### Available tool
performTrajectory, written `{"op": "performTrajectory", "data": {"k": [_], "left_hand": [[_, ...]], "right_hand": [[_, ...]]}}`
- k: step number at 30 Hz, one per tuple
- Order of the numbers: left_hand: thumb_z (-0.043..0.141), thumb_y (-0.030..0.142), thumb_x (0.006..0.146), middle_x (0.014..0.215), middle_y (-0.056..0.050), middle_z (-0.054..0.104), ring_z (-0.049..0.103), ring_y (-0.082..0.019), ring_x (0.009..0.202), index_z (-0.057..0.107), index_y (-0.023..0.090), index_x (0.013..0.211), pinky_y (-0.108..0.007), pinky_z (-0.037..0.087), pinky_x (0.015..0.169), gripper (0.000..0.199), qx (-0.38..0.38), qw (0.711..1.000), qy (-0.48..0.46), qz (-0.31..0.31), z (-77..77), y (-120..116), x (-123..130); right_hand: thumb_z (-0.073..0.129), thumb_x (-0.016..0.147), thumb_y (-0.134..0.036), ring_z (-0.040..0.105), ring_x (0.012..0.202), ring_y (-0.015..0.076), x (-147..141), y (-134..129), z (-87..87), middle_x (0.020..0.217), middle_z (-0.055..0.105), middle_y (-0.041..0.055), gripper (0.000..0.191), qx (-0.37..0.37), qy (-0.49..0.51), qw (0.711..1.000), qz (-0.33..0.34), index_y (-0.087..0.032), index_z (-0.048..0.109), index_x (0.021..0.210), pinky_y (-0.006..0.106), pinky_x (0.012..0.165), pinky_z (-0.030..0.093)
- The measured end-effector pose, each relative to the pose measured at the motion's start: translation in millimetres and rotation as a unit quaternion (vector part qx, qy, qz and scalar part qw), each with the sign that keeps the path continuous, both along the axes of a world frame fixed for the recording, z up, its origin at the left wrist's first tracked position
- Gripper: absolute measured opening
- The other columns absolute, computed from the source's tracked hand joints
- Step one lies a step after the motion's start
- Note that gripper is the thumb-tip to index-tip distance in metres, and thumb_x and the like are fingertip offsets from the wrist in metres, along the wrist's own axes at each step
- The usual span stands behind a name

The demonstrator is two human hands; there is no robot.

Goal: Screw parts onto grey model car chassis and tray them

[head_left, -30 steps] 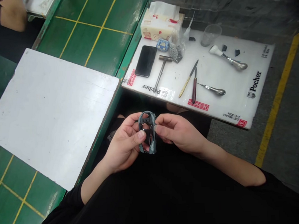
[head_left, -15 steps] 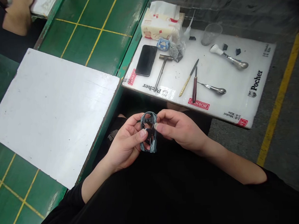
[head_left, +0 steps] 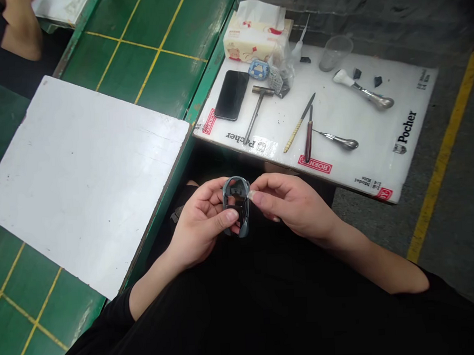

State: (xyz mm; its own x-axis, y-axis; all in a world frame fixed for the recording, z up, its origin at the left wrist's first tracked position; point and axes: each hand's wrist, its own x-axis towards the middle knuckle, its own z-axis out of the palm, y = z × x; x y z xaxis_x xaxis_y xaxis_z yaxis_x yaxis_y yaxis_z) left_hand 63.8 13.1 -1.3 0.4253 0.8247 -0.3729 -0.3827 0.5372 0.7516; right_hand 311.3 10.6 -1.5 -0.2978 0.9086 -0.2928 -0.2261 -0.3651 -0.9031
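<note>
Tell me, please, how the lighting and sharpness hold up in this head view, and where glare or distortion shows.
Head view: glare whitens the front edge of the mat, the top right corner falls dark, the yellow floor line bows from lens distortion, and the toy car shell stays fairly sharp.

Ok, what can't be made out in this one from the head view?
The grey model car shell: the left hand covers much of its middle and inside.
The right hand: its fingertips hide whether they grip the shell's edge or something small.
The clear bag: the small parts inside are too small to identify.
The co-worker's arm: the top edge cuts it off, hiding their work.
</note>
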Motion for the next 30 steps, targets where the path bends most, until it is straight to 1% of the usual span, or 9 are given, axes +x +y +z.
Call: {"op": "performTrajectory", "data": {"k": [4, 9, 12, 14, 17, 20, 23, 26, 30], "left_hand": [[0.115, 0.02, 0.091, 0.111, -0.003, 0.086, 0.085, -0.018, 0.089, 0.089, 0.027, 0.147, -0.026, 0.077, 0.075, 0.062, 0.043, 0.999, 0.017, 0.002, -0.5, 0.8, -1.0], [0.116, 0.035, 0.093, 0.111, -0.005, 0.085, 0.079, -0.014, 0.08, 0.094, 0.026, 0.145, -0.019, 0.067, 0.064, 0.057, -0.043, 0.998, -0.024, -0.039, 2.2, 5.2, 1.2], [0.117, 0.044, 0.093, 0.108, -0.006, 0.085, 0.077, -0.012, 0.078, 0.097, 0.024, 0.141, -0.018, 0.065, 0.065, 0.055, -0.084, 0.994, -0.034, -0.063, 0.5, 6.3, 0.9], [0.117, 0.048, 0.094, 0.107, -0.007, 0.085, 0.076, -0.012, 0.078, 0.098, 0.02, 0.137, -0.019, 0.065, 0.068, 0.055, -0.098, 0.991, -0.035, -0.079, -1.8, 6.5, -0.6], [0.118, 0.044, 0.093, 0.113, -0.009, 0.088, 0.08, -0.014, 0.084, 0.097, 0.02, 0.138, -0.02, 0.067, 0.075, 0.055, -0.111, 0.989, -0.037, -0.091, -4.9, 7.7, -3.2], [0.119, 0.037, 0.092, 0.115, -0.007, 0.089, 0.082, -0.014, 0.086, 0.093, 0.023, 0.146, -0.021, 0.07, 0.076, 0.062, -0.122, 0.986, -0.051, -0.103, -7.0, 10.0, -4.6], [0.121, 0.036, 0.089, 0.114, -0.007, 0.088, 0.082, -0.014, 0.084, 0.089, 0.021, 0.141, -0.023, 0.07, 0.073, 0.063, -0.126, 0.983, -0.05, -0.123, -9.8, 10.5, -4.2], [0.12, 0.039, 0.09, 0.116, -0.008, 0.088, 0.085, -0.016, 0.089, 0.087, 0.018, 0.133, -0.024, 0.071, 0.077, 0.058, -0.107, 0.987, -0.032, -0.112, -12.8, 7.3, -1.0], [0.123, 0.032, 0.084, 0.127, -0.01, 0.091, 0.091, -0.024, 0.11, 0.085, 0.02, 0.137, -0.036, 0.076, 0.103, 0.066, -0.014, 0.996, 0.038, -0.082, -12.1, -0.1, 4.7]], "right_hand": [[0.11, 0.099, -0.065, 0.074, 0.082, 0.0221, 0.5, -2.6, 7.3, 0.096, 0.086, 0.0048, 0.044, 0.011, -0.053, 0.999, 0.008, -0.025, 0.092, 0.104, 0.036, 0.076, 0.063], [0.114, 0.094, -0.067, 0.069, 0.077, 0.0199, -2.7, -2.6, -1.7, 0.086, 0.077, 0.0006, 0.051, -0.005, 0.011, 1.0, -0.019, -0.025, 0.087, 0.107, 0.035, 0.073, 0.063], [0.117, 0.09, -0.065, 0.073, 0.091, 0.0222, -2.1, -2.2, -6.8, 0.106, 0.083, 0.0049, 0.057, 0.006, -0.009, 0.999, -0.05, -0.027, 0.087, 0.121, 0.035, 0.08, 0.067], [0.115, 0.093, -0.065, 0.075, 0.098, 0.0231, 1.1, -1.2, -7.0, 0.124, 0.083, 0.0081, 0.058, 0.041, -0.047, 0.997, -0.049, -0.028, 0.091, 0.13, 0.036, 0.081, 0.067], [0.111, 0.099, -0.064, 0.075, 0.1, 0.0231, 8.1, 0.0, -3.3, 0.139, 0.081, 0.0105, 0.048, 0.087, -0.1, 0.991, -0.025, -0.029, 0.097, 0.129, 0.038, 0.081, 0.068], [0.11, 0.101, -0.061, 0.08, 0.103, 0.0258, 13.6, -2.9, 1.9, 0.136, 0.088, 0.0113, 0.046, 0.055, -0.085, 0.995, -0.002, -0.028, 0.096, 0.129, 0.04, 0.085, 0.071], [0.114, 0.099, -0.053, 0.086, 0.108, 0.028, 15.4, -9.3, 5.1, 0.123, 0.092, 0.0097, 0.049, 0.013, -0.036, 0.999, 0.011, -0.026, 0.092, 0.134, 0.042, 0.094, 0.074], [0.117, 0.096, -0.046, 0.087, 0.108, 0.027, 14.8, -14.5, 4.3, 0.125, 0.092, 0.0091, 0.049, 0.028, -0.02, 0.999, -0.014, -0.028, 0.092, 0.134, 0.04, 0.092, 0.075], [0.115, 0.098, -0.049, 0.087, 0.116, 0.0304, 11.3, -17.5, -2.8, 0.138, 0.092, 0.0114, 0.045, 0.09, -0.098, 0.985, -0.109, -0.03, 0.094, 0.134, 0.042, 0.088, 0.077]]}}
